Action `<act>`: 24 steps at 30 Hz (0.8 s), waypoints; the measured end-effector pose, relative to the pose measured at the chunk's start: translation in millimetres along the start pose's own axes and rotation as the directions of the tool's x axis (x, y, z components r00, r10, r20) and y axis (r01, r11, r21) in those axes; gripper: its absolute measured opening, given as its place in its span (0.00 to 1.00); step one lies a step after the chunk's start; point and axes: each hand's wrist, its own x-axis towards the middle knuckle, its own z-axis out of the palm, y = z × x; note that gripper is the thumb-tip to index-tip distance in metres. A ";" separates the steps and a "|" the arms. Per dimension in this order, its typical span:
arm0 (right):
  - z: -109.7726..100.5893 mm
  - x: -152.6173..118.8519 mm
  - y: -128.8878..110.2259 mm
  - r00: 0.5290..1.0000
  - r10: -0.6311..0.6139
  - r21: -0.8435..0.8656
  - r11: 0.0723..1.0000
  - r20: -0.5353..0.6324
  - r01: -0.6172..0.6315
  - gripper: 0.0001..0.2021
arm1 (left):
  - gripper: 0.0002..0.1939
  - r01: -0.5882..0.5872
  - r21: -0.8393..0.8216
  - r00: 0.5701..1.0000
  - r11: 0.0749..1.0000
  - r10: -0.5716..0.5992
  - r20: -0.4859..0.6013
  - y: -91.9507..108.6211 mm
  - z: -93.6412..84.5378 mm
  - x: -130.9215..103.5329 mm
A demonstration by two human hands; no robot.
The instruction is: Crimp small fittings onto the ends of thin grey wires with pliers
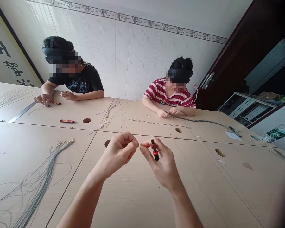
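Note:
My left hand (118, 155) is closed in a pinch over the table, its thumb and forefinger pressed together on a thin thread. A fine end of that thread (125, 168) hangs below the fingers. Close beside it, my right hand (165, 167) has thumb and forefinger nearly touching the left fingertips. A tiny pale piece (139, 145) shows between the two hands, too small to make out. Tucked in my right hand is a small black-and-red tool (154, 149); its exact kind is unclear. A bundle of grey-green cords (46, 175) with pale tips lies to the left.
Two people sit across the wooden table (133, 199), handling cords and small items. A red-and-black object (66, 121), a metal ruler (22, 112), more cords (111, 109) and a pen (235, 131) lie there. Round holes (220, 153) pierce the top. A plastic bottle (279, 132) lies at right.

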 end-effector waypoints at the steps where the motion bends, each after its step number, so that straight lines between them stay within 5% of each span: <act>1: -1.5 0.3 -0.6 1.000 0.020 0.017 1.000 0.008 -0.021 0.03 | 0.08 0.003 0.014 1.000 1.000 -0.004 0.007 1.0 -1.2 -0.6; 24: -4.3 0.2 -1.6 0.975 0.176 0.027 0.983 0.137 -0.182 0.13 | 0.08 0.017 0.248 0.994 0.969 -0.042 0.098 -0.6 -1.4 -1.1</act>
